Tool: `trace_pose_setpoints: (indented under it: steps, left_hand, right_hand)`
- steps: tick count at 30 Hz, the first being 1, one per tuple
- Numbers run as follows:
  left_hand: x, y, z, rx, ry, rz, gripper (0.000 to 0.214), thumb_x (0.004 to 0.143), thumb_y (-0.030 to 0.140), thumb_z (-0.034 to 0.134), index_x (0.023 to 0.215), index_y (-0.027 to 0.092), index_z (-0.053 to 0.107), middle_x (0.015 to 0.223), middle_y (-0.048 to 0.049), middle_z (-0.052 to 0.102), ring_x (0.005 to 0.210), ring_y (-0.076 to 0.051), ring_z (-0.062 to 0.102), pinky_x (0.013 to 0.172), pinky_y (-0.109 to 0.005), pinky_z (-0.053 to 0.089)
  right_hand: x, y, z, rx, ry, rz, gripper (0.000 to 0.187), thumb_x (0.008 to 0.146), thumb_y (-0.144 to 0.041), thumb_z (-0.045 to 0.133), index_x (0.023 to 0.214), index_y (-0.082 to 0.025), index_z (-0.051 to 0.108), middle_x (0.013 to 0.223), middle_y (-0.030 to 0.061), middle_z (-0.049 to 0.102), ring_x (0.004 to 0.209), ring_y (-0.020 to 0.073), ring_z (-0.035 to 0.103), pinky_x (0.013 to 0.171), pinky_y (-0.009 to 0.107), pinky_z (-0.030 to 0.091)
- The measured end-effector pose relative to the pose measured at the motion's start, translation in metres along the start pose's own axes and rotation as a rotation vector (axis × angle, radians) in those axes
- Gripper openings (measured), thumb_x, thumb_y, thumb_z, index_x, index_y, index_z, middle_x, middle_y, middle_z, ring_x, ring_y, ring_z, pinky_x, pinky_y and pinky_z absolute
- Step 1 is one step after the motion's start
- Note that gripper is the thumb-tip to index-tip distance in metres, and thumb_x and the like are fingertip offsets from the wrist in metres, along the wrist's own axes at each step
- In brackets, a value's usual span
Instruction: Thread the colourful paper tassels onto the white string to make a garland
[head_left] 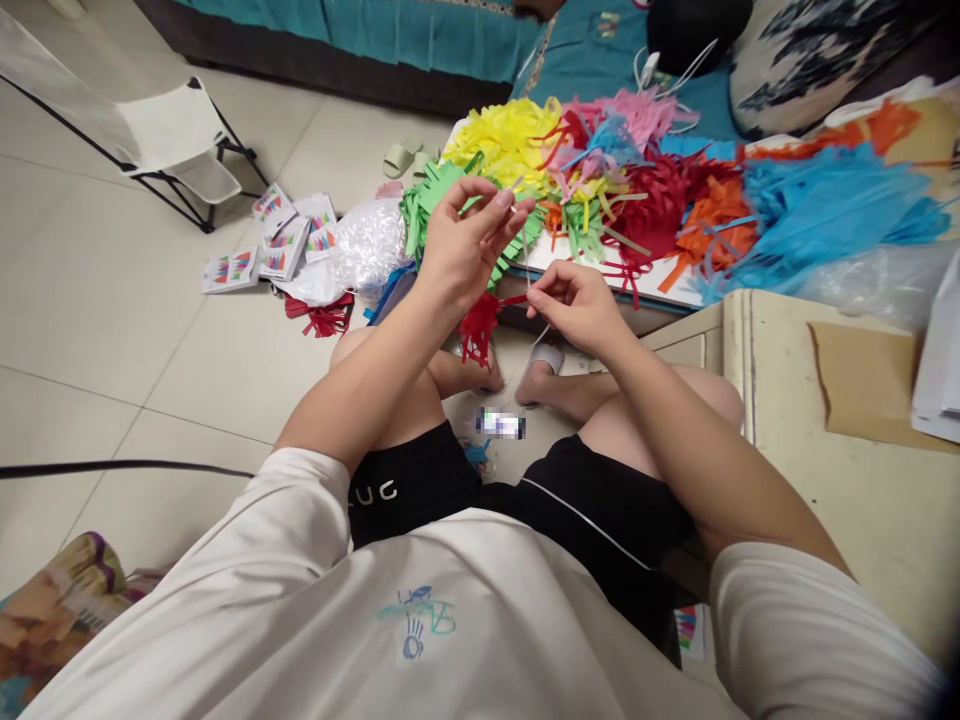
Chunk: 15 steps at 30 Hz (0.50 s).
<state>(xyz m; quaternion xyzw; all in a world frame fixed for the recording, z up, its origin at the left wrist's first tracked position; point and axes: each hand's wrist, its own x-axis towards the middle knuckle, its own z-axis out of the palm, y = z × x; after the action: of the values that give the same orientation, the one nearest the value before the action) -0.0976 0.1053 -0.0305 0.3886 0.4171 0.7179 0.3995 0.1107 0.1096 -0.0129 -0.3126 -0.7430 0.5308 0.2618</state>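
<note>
My left hand [466,240] is raised with thumb and fingers pinched on the upper end of a thin white string [526,262]. Lower and to the right, my right hand [576,302] pinches the string where it meets the twisted top of a red tissue-paper tassel [478,328]. The tassel's fringe hangs down to the left of my right fingertips, above the floor. A loose length of string trails below my right hand. Behind my left hand lies green fringed paper [431,205], partly hidden by it.
Heaped on a low white surface are yellow fringe [502,140], dark red fringe [649,210], orange fringe [716,225] and blue fringe [832,205]. Printed packets [285,248] and a clear plastic bag [370,245] lie left. A cream cabinet [780,400] stands right; a folding chair [169,125] stands left.
</note>
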Motion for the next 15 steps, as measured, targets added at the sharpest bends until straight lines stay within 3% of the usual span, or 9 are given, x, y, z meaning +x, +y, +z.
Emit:
trace_pose_setpoints:
  steps: [6, 10, 12, 15]
  left_hand:
    - [0.005, 0.052, 0.021, 0.038, -0.048, -0.039, 0.003, 0.11, 0.018, 0.057, 0.112, 0.018, 0.056, 0.112, 0.0021, 0.068, 0.15, -0.033, 0.06, 0.116, -0.044, 0.06]
    - [0.001, 0.103, 0.049, -0.014, -0.059, -0.111, 0.012, 0.107, 0.008, 0.052, 0.102, 0.015, 0.044, 0.097, 0.0048, 0.068, 0.151, -0.028, 0.058, 0.111, -0.026, 0.058]
    - [-0.001, 0.128, 0.065, -0.026, -0.056, -0.127, 0.011, 0.106, 0.009, 0.033, 0.103, 0.015, 0.041, 0.093, 0.0076, 0.064, 0.147, -0.022, 0.058, 0.101, -0.014, 0.052]
    - [0.002, 0.155, 0.084, 0.076, -0.033, -0.104, 0.065, 0.088, 0.026, -0.012, 0.108, 0.008, 0.048, 0.11, 0.0073, 0.061, 0.14, -0.021, 0.058, 0.084, -0.008, 0.039]
  right_hand:
    - [-0.001, 0.004, 0.007, 0.074, -0.129, 0.106, 0.037, 0.084, -0.047, 0.085, 0.081, -0.024, 0.056, 0.074, 0.0039, 0.076, 0.049, 0.013, 0.052, 0.047, 0.029, 0.041]
    - [-0.005, 0.01, 0.012, 0.064, -0.306, 0.174, 0.032, 0.082, -0.037, 0.085, 0.077, -0.023, 0.058, 0.071, 0.0036, 0.077, 0.048, 0.0134, 0.056, 0.046, 0.027, 0.043]
    - [-0.008, 0.011, 0.014, 0.048, -0.431, 0.228, 0.029, 0.08, -0.034, 0.086, 0.075, -0.021, 0.061, 0.071, 0.0042, 0.077, 0.05, 0.0144, 0.06, 0.047, 0.027, 0.045]
    - [-0.015, 0.014, 0.02, 0.051, -0.614, 0.294, 0.022, 0.079, -0.027, 0.086, 0.076, -0.019, 0.065, 0.072, 0.0044, 0.077, 0.057, 0.0161, 0.067, 0.054, 0.027, 0.051]
